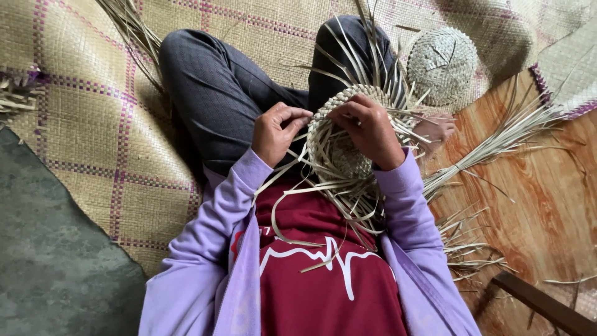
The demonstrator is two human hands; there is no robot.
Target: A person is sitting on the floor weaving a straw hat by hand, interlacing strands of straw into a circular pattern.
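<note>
Both hands meet at the rim of a half-woven palm-leaf basket point(342, 146) held over the seated person's lap: the left hand point(277, 130) pinches a loose strip point(283, 186) at the rim, while the right hand point(367, 127) clamps the rim's top edge. Rim weaving looks under way; tucking that strip calls for steady tension. Beyond the basket, a finished woven dome point(443, 65) rests on the checked mat point(93, 124).

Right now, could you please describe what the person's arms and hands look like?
Both arms wear long, loose lilac sleeves with ribbed cuffs ending at the wrists. The left hand and right hand are bare: no gloves, rings or watch show.
</note>
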